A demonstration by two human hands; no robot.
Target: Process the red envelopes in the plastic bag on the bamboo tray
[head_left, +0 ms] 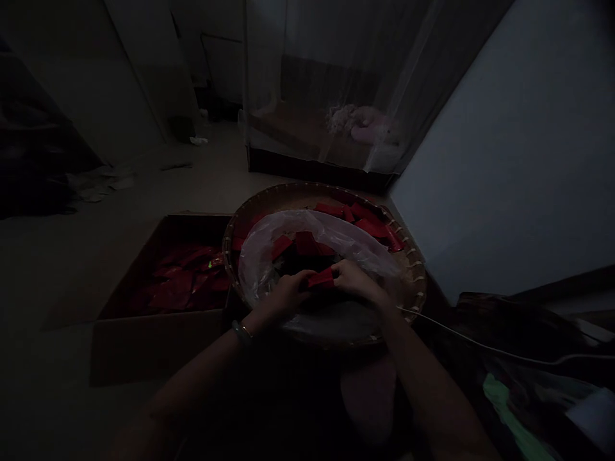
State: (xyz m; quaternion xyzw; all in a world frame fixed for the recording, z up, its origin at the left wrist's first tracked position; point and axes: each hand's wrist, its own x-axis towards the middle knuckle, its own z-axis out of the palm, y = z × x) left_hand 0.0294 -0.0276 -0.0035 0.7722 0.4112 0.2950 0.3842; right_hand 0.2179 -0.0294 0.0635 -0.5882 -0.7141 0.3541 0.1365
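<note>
Between my two hands is a small red packet [321,279], gripped at both ends. My left hand [294,286] pinches its left end, and my right hand [353,280] pinches the right end. Both are over a clear plastic bag [259,256] spread open in a round woven tray [230,221]. More red packets [306,243] lie within the bag's opening, just beyond my fingers. Other red pieces [369,224] rest along the tray's far right side. Dim light hides what the packet contains.
A cardboard box [158,349] full of red packets [180,285] stands left of the tray. A white cord [485,346] runs off to the right. Behind are a netted bed [312,137] and, at right, a pale wall [519,147]. Dark items and green cloth [512,413] lie lower right.
</note>
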